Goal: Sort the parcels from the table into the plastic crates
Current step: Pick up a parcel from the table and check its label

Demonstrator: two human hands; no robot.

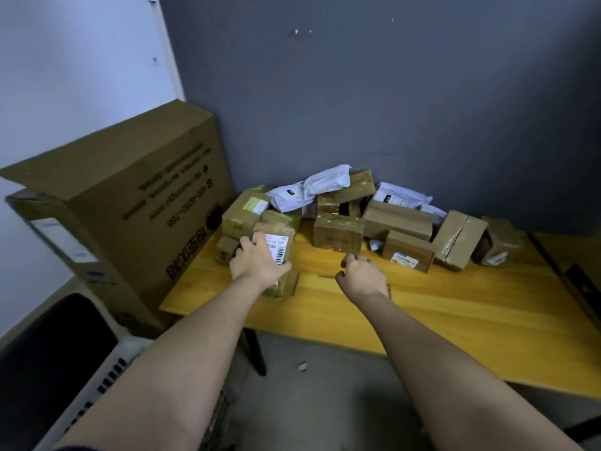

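Several cardboard parcels and white poly bags are piled at the back of a yellow wooden table (455, 307) against the grey wall. My left hand (257, 263) grips a small taped cardboard parcel with a white barcode label (279, 245) at the pile's left end. My right hand (361, 273) hovers over the table with loosely curled fingers and holds nothing, just in front of a taped brown box (338, 234). A smaller labelled box (408, 252) lies to its right. At the bottom left stands a white plastic crate (97, 382) with slotted walls and a dark inside.
A large brown carton (130, 203) stands left of the table, close to my left hand. A white poly bag (309, 190) tops the pile. Grey floor shows below the table's front edge, with a black table leg (257, 353).
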